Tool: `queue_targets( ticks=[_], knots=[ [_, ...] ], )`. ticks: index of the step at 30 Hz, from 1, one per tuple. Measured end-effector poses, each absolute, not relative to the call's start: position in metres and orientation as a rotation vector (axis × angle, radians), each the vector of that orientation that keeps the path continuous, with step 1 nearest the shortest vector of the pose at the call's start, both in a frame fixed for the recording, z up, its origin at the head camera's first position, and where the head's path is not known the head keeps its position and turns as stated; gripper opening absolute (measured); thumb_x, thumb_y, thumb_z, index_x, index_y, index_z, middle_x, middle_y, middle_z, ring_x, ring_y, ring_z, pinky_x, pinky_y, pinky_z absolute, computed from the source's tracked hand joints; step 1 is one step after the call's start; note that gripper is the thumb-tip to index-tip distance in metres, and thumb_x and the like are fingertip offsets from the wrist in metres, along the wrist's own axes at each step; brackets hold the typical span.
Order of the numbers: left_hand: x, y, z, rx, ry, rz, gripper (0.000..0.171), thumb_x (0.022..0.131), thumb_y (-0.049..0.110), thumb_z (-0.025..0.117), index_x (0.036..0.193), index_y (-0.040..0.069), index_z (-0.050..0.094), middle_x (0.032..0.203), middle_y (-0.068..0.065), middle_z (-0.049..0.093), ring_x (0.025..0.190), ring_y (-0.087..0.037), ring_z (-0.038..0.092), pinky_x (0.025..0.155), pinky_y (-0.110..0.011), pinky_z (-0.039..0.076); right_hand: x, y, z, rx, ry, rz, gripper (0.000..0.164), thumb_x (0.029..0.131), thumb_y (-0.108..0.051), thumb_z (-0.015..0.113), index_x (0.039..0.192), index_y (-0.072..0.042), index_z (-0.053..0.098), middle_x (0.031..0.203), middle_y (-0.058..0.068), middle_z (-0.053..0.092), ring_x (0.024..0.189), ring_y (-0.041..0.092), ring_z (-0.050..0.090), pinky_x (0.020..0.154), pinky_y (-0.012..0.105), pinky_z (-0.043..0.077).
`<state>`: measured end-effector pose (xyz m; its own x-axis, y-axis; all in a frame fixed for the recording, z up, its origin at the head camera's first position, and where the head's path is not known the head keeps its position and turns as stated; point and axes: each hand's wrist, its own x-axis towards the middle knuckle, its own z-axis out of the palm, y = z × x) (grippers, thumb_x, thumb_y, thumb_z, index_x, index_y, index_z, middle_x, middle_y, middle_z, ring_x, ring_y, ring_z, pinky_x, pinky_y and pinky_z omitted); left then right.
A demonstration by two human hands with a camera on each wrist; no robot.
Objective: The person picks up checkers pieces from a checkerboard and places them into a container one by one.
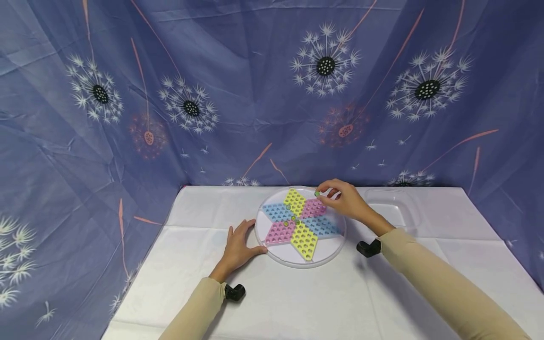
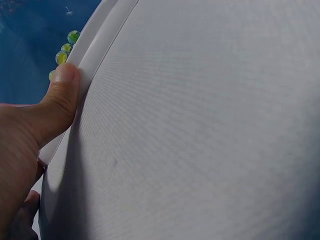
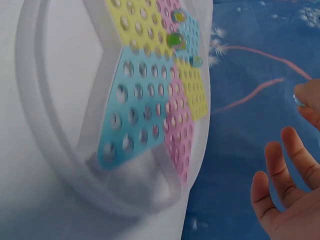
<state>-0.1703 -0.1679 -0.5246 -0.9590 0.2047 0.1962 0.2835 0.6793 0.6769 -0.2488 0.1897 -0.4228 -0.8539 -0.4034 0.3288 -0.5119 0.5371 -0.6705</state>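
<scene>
A round white Chinese checkers board [image 1: 329,246] with a pink, yellow and blue holed star lies on the table. Several green-yellow marbles [image 1: 293,218] sit around the star's middle. Over the board's far right part, my right hand [image 1: 346,200] pinches a small green marble [image 1: 317,193] between thumb and index finger. The other fingers of that hand are spread apart in the right wrist view. At the board's left side lies my left hand [image 1: 238,248], fingers extended. Its thumb [image 2: 62,95] rests against the rim in the left wrist view.
A clear plastic tray [image 1: 405,208] stands on the table to the right of the board, partly behind the right forearm. White cloth [image 1: 272,307] covers the table. A blue curtain with dandelion prints [image 1: 255,94] hangs behind it and along the left.
</scene>
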Motion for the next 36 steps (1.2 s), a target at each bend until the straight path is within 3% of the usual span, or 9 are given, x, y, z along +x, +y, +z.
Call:
queue_targets(
  ticks=[18,28,36],
  knots=[
    [-0.171,-0.167,-0.526,-0.402,-2.784,-1.136,0.095,0.074,0.037,0.093,0.149,0.001,0.048,0.151,-0.02,0.051,0.148,-0.042,0.034,0.124,-0.065,0.003,-0.25,0.284,-0.425,0.521,-2.713,1.135,0.024,0.099,-0.028,0.072,0.118,-0.015,0.073,0.122,0.01,0.069,0.095,0.025,0.066,0.072,0.029,0.057],
    [-0.171,-0.168,-0.526,-0.41,-2.775,-1.15,0.095,0.074,0.037,0.093,0.149,0.001,0.048,0.151,-0.019,0.052,0.148,-0.043,0.034,0.124,-0.067,0.003,-0.242,0.324,-0.432,0.343,-2.775,1.119,0.032,0.1,-0.037,0.068,0.121,-0.013,0.071,0.127,0.015,0.067,0.104,0.035,0.064,0.079,0.044,0.057],
    [-0.17,-0.167,-0.525,-0.403,-2.786,-1.152,0.095,0.074,0.037,0.093,0.15,0.002,0.048,0.152,-0.018,0.051,0.149,-0.041,0.034,0.124,-0.065,0.002,-0.24,0.341,-0.437,0.302,-2.784,1.14,0.033,0.1,-0.038,0.068,0.121,-0.013,0.071,0.128,0.015,0.065,0.107,0.035,0.061,0.072,0.031,0.056]
  ],
)
